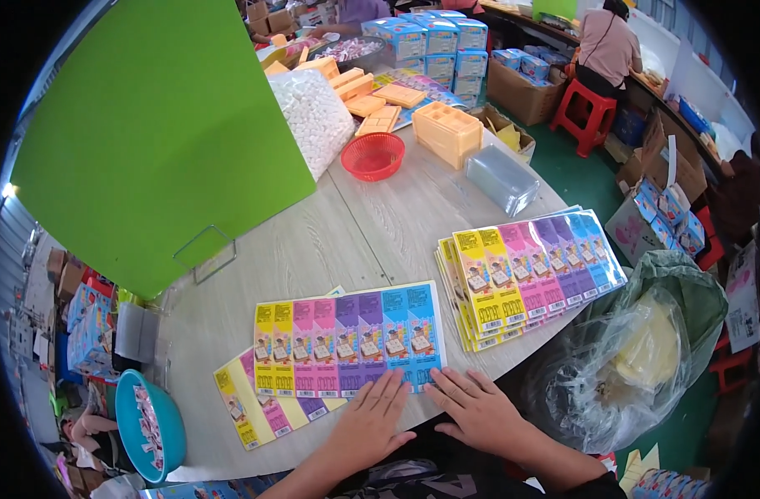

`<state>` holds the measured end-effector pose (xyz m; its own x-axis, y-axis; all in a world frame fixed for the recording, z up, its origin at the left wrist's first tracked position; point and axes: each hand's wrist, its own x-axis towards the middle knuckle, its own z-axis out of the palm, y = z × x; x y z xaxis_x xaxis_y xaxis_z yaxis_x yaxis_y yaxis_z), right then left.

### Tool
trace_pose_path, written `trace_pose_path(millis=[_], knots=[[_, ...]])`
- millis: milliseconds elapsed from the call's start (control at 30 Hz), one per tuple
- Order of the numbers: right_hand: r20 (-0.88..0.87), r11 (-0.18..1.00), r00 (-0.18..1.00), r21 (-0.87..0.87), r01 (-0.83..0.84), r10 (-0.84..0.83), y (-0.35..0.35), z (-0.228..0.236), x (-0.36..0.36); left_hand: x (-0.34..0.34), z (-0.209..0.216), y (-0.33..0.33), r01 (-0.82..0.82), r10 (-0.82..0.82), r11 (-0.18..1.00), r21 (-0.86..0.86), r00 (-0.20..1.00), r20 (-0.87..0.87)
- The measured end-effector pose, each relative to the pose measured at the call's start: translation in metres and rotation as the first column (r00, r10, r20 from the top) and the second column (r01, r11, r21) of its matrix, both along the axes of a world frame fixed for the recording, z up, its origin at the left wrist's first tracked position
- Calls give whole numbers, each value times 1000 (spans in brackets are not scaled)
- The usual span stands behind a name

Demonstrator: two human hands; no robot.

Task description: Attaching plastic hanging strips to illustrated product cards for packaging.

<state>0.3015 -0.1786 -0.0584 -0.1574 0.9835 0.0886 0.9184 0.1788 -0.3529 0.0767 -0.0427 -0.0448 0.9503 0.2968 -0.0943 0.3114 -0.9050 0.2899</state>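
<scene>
A sheet of printed labels [338,333] in yellow, pink, purple and blue lies on the table before me. Beneath it, turned at an angle, a partly used label sheet [259,407] shows bare backing between its remaining strips. My left hand [372,416] rests flat near the lower edge of the top sheet, fingers stretched out. At its lower right corner lies my right hand [476,407], also flat with fingers spread. Neither hand holds anything. A stack of label sheets [530,274] in the same colours lies to the right.
A green panel [164,141] stands at the left. Further back are a red basket [372,156], peach plastic boxes [446,131], clear plastic sleeves [503,179] and a bag of white pieces [309,116]. A teal basin [168,424] sits lower left; a plastic bag [629,366] hangs right.
</scene>
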Motion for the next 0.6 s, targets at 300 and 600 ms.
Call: trace_pose_path(millis=[300, 600], knots=[[-7, 999, 1000, -38, -22, 22, -2, 7, 7, -86, 13, 14, -380, 353, 918, -115, 914, -199], [37, 991, 999, -129, -33, 38, 2, 12, 6, -142, 2, 26, -661, 661, 750, 37, 746, -81]])
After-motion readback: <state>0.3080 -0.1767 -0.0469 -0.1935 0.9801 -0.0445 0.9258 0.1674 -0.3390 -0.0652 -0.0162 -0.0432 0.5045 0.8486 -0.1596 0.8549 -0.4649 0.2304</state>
